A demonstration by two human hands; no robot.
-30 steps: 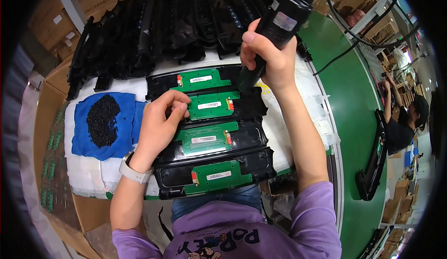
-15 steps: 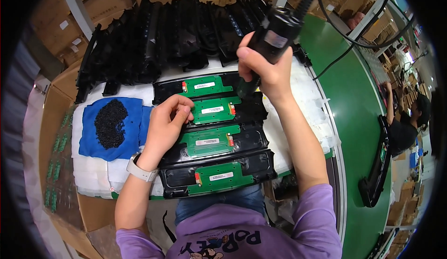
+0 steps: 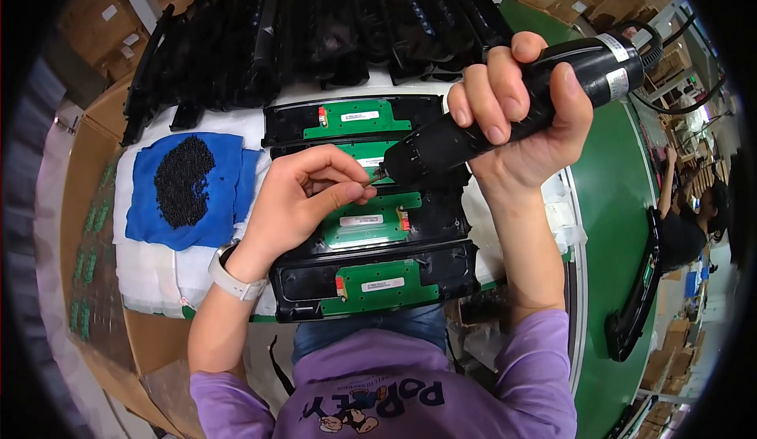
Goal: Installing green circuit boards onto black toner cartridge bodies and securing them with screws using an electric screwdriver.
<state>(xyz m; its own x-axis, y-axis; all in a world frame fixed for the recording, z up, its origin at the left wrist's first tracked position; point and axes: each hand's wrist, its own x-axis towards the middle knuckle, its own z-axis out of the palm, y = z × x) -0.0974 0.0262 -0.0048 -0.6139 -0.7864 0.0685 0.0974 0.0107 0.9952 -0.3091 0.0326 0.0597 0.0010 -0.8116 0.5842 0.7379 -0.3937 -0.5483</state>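
My right hand is wrapped round a black electric screwdriver, tilted with its nose toward the lower left. Its thin metal bit meets the pinched fingertips of my left hand; whatever small thing lies between them is hidden. Below both hands lies a row of long black plastic panels, each with a green circuit board. The second panel's board is partly covered by the tool and my fingers. Nearest me is the front panel; the farthest board shows fully.
A heap of black screws lies on a blue cloth at left. Many black plastic parts are stacked across the back. A cable trails from the screwdriver at upper right. Another person works at far right.
The screwdriver has swung from nearly upright over the panels to a slant, its bit brought to my left fingertips. My left hand has moved slightly right and its fingers have closed into a pinch.
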